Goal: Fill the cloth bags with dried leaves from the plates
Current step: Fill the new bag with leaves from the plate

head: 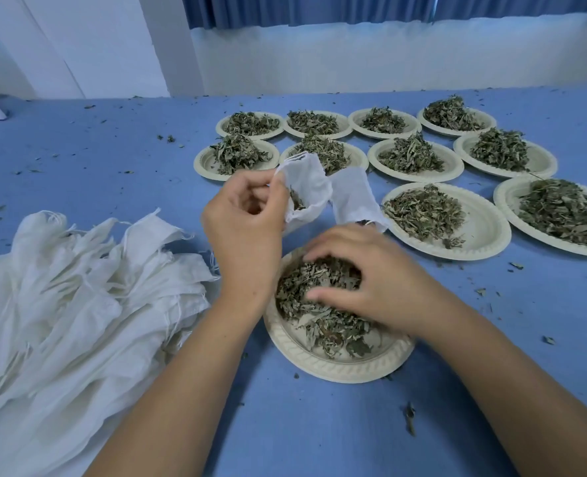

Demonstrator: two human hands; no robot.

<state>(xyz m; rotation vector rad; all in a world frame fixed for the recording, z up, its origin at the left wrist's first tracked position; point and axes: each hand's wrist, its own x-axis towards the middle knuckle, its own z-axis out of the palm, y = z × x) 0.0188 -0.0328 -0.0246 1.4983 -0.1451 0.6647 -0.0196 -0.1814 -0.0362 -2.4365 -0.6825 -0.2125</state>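
My left hand (242, 225) pinches the mouth of a small white cloth bag (307, 191) and holds it open above the nearest plate (323, 364). A few dried leaves show inside the bag. My right hand (374, 280) lies over the heap of dried leaves (319, 304) on that plate, fingers curled down into the leaves. A second white cloth bag (352, 199) lies on the table just behind the plate.
A large pile of empty white cloth bags (68, 304) lies at the left. Several cream plates heaped with dried leaves (423, 211) stand in rows at the back right. Leaf crumbs are scattered over the blue tablecloth (319, 425). A wall and blue curtains rise behind.
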